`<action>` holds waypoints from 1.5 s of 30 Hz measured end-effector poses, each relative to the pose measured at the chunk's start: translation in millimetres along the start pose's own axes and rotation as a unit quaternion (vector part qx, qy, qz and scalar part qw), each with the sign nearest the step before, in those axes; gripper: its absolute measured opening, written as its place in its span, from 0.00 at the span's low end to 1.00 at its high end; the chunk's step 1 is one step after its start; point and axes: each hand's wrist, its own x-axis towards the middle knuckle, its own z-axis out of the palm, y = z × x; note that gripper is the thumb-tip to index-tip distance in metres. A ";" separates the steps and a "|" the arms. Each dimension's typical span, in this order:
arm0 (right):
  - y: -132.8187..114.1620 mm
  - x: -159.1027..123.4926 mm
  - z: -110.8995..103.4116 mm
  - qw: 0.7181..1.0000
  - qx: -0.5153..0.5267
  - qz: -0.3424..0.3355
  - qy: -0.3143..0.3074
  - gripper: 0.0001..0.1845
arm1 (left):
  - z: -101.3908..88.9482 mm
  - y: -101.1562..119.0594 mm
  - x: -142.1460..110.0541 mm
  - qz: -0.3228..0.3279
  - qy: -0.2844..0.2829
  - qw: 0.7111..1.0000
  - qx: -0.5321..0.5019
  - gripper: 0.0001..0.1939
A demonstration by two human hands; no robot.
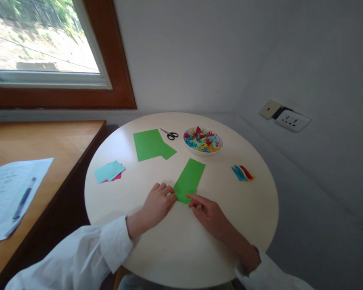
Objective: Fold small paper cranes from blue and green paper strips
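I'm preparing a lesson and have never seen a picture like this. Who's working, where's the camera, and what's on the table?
No machine here: a person works bare-handed, filmed by a head-worn camera looking forward and down. The left hand and right hand touch the near end of a green paper strip; whether either grips it is unclear. The round table also holds green sheets, scissors, light-blue sheets over pink, coloured strips and a white bowl of small colourful pieces.
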 end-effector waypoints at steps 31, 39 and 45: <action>-0.8 42.0 18.5 0.988 -0.146 -0.018 0.055 0.05 | -1.9 -12.7 -35.4 -0.034 0.041 0.991 -0.121 0.13; -1.3 42.8 19.7 0.987 -0.134 -0.001 0.084 0.03 | 3.3 -12.6 -36.0 -0.021 0.048 0.993 -0.106 0.15; 1.5 43.4 19.5 0.982 -0.166 -0.036 0.078 0.06 | 2.7 -11.7 -35.2 -0.020 0.063 0.994 -0.090 0.16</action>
